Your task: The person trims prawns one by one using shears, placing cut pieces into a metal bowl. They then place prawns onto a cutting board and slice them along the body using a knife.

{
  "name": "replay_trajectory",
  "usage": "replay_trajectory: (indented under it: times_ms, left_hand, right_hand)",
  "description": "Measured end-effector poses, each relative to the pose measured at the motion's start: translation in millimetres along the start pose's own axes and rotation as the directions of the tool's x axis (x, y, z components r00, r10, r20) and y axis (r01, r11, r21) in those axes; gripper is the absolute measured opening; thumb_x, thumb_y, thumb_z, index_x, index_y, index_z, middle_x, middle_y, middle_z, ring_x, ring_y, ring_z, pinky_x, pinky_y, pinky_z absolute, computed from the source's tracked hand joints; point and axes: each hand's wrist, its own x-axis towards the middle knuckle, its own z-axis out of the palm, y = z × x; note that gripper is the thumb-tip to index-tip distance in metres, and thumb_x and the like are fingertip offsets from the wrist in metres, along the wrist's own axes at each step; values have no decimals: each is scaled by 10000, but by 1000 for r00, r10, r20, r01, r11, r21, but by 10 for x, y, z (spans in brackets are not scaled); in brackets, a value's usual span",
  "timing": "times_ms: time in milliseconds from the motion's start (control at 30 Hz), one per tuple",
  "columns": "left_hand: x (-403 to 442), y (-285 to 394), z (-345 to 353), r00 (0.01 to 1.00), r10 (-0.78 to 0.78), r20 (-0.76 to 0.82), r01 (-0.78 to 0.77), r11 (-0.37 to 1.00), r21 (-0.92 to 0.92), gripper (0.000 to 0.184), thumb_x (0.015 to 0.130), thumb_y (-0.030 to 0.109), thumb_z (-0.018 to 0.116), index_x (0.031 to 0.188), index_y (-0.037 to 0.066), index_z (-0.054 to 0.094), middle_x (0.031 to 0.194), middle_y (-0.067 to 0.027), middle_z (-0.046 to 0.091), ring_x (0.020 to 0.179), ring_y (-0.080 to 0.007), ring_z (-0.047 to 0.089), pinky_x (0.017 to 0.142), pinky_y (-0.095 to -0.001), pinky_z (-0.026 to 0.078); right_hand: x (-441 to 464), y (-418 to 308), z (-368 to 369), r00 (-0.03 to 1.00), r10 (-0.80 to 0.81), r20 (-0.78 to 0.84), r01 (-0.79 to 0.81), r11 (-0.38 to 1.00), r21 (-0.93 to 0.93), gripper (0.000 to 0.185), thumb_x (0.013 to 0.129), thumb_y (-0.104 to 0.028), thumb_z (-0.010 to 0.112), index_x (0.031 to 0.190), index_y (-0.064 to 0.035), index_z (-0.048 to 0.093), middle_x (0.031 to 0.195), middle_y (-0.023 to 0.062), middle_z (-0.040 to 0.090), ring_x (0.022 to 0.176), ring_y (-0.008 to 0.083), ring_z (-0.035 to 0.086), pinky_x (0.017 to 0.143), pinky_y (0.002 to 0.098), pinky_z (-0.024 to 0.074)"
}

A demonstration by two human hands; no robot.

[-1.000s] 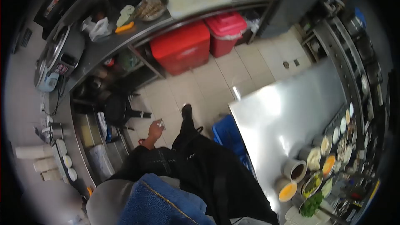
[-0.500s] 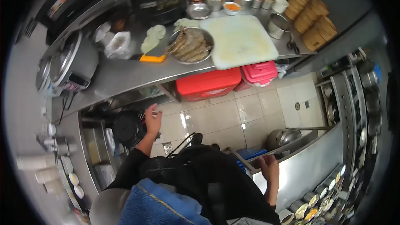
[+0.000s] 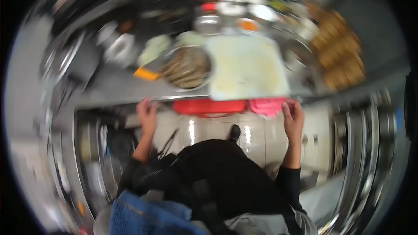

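My left hand (image 3: pixel 147 115) hovers just before the counter's front edge, below the orange-handled tool (image 3: pixel 146 74); its fingers are parted and nothing shows in them. On the right, my right hand (image 3: pixel 294 117) is raised near the front corner of the white cutting board (image 3: pixel 246 67). Its fingers curve toward the thumb with a gap between, and I see nothing held. A metal bowl of what looks like raw shrimp (image 3: pixel 187 67) sits left of the board, beside pale green leaves (image 3: pixel 154 50). The view is blurred by motion.
Steamer baskets (image 3: pixel 339 52) are stacked at the counter's right. Small bowls and a bowl of orange food (image 3: pixel 248 25) line the back. Red (image 3: pixel 209 107) and pink (image 3: pixel 266 106) containers stand beneath the counter. A large dark pot (image 3: pixel 163 6) is at the back left.
The view has swung to face the counter squarely. The steel table has shifted toward the lower right edge. Both hands are now up at the counter's front edge.
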Motion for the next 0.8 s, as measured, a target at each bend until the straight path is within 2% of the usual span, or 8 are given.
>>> replay_trajectory:
  times_ms: [100, 200, 333, 433, 500, 633, 700, 800]
  left_hand:
    - [-250, 334, 168, 967, -141, -213, 155, 987, 49, 372, 891, 103, 723, 1252, 123, 634, 1048, -16, 567, 849, -111, 549, 729, -264, 455]
    - [-542, 665, 234, 938, -134, -319, 185, 973, 135, 381, 881, 91, 714, 1252, 119, 631, 1062, -36, 550, 845, -128, 552, 707, -269, 465]
    - [-1168, 630, 257, 860, -231, -456, 311, 944, 107, 404, 869, 75, 715, 1262, 109, 623, 1089, -65, 533, 873, -149, 552, 708, -279, 473]
    - [-1627, 557, 161, 766, -323, -556, 452, 885, 110, 425, 865, 66, 714, 1277, 109, 616, 1104, -71, 534, 901, -159, 548, 721, -287, 482]
    - [-1967, 345, 86, 702, -355, -617, 475, 879, 36, 434, 869, 69, 713, 1288, 111, 608, 1119, -74, 541, 919, -163, 541, 738, -289, 487]
    - [-2495, 319, -35, 565, -513, -646, 612, 786, -90, 443, 886, 75, 704, 1312, 118, 589, 1118, -59, 545, 900, -150, 523, 741, -283, 475]
    - [-2632, 315, -112, 564, -556, -610, 621, 773, -130, 450, 898, 68, 687, 1331, 104, 569, 1108, -49, 542, 890, -143, 515, 752, -285, 467]
    - [-2543, 219, -225, 643, -537, -545, 594, 800, -87, 417, 917, 57, 657, 1324, 65, 565, 1060, -43, 557, 871, -129, 516, 773, -278, 457]
  right_hand:
    - [521, -259, 728, 930, -24, 367, -32, 989, 146, 127, 965, -78, 666, 1068, -7, 645, 899, -2, 639, 800, 59, 571, 735, 215, 481]
    - [687, -679, 1595, 670, -352, 653, 238, 936, 260, 180, 923, -87, 704, 1073, 2, 656, 924, 70, 697, 842, 134, 663, 766, 281, 535]
    - [745, -1226, 2891, 242, -488, 839, 415, 833, 365, 244, 920, -171, 689, 1105, -23, 632, 965, 177, 698, 878, 303, 700, 790, 388, 545]
    - [604, -1122, 4190, 141, -501, 854, 626, 713, 315, 255, 922, -137, 608, 1138, -2, 598, 1004, 214, 679, 995, 392, 660, 861, 467, 526]
    - [481, -971, 4859, 132, -410, 903, 700, 683, 208, 222, 921, -86, 566, 1118, 14, 588, 1018, 227, 669, 1035, 431, 637, 871, 487, 518]
    - [285, -614, 5703, 372, -287, 883, 808, 568, -155, 392, 949, -128, 431, 1298, -3, 560, 1271, 287, 546, 1137, 418, 552, 874, 534, 478]
    - [153, -440, 5845, 378, -432, 819, 820, 566, -80, 394, 948, -130, 423, 1299, -31, 573, 1271, 300, 526, 1061, 390, 564, 861, 515, 472]
    - [-45, -868, 5487, 494, -225, 840, 599, 789, -141, 354, 927, -113, 485, 1272, -40, 502, 1249, 313, 531, 1059, 453, 586, 887, 543, 482]
